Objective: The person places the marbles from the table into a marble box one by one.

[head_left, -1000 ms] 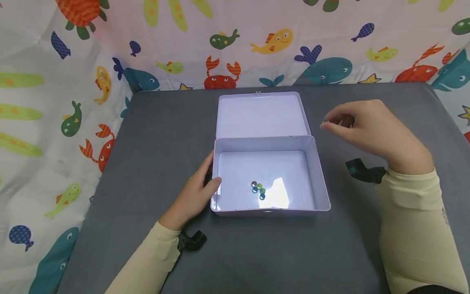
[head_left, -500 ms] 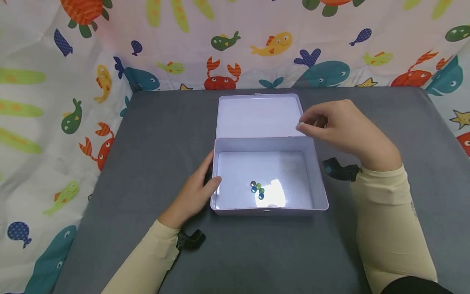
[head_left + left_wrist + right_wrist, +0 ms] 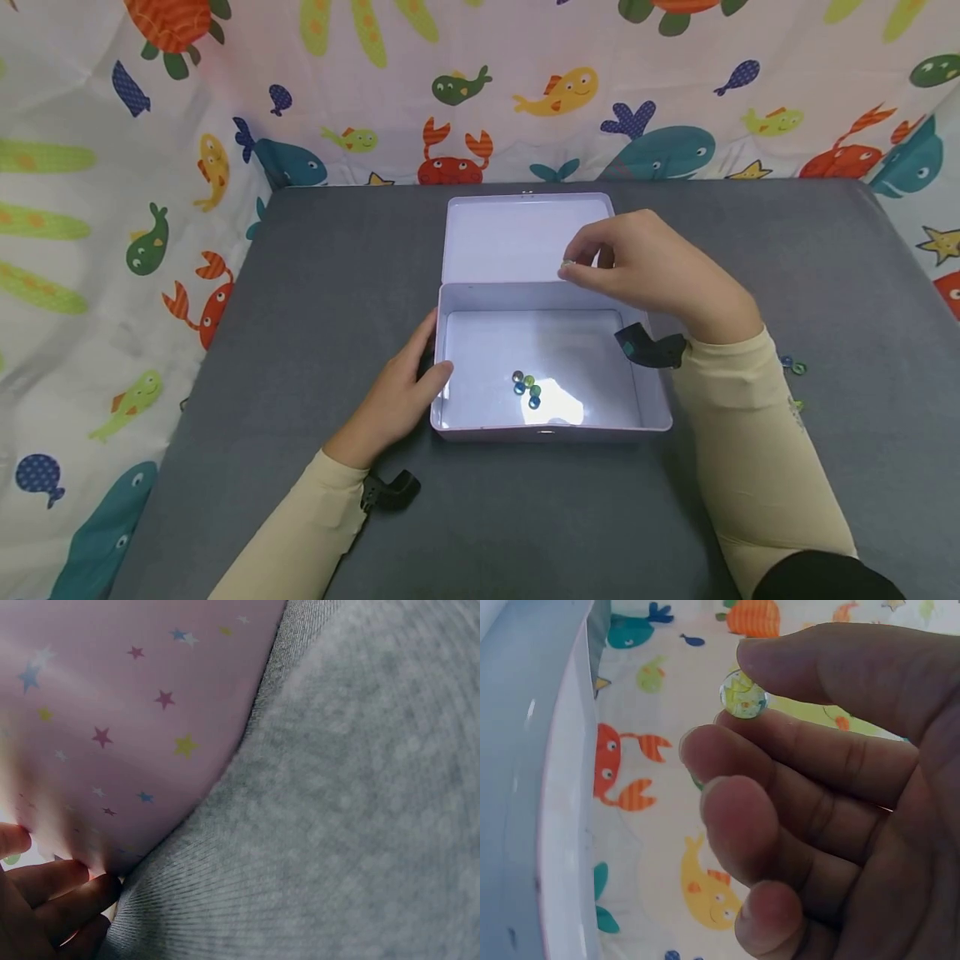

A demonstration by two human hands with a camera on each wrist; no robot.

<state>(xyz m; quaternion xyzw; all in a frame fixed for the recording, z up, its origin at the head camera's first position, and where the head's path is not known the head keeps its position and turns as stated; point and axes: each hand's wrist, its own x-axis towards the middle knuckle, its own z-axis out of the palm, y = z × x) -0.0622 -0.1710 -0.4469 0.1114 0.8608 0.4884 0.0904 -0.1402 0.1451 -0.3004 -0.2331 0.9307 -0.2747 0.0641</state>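
A lilac hinged box (image 3: 660,400) stands on the table with its lid (image 3: 510,237) folded back. Several small glass marbles (image 3: 535,391) lie together on its floor. My left hand (image 3: 393,396) holds the box's left wall, thumb over the rim and fingers along the outside. In the left wrist view, those fingers lie against the pink, star-printed side (image 3: 150,712). Between right thumb and index finger, my right hand (image 3: 645,267) pinches a clear marble (image 3: 743,694) with yellow-green showing through. That hand is above the box's back right part, overlapping the lid in the head view.
More marbles (image 3: 798,367), blue and green, lie on the grey tablecloth (image 3: 300,317) to the right, partly hidden behind the right sleeve (image 3: 750,450). A curtain (image 3: 495,50) printed with sea animals hangs behind the table and on its left.
My right hand has moved left with the marble, from beside the box to above it. Marbles on the right of the table have come into sight. The left hand stays put.
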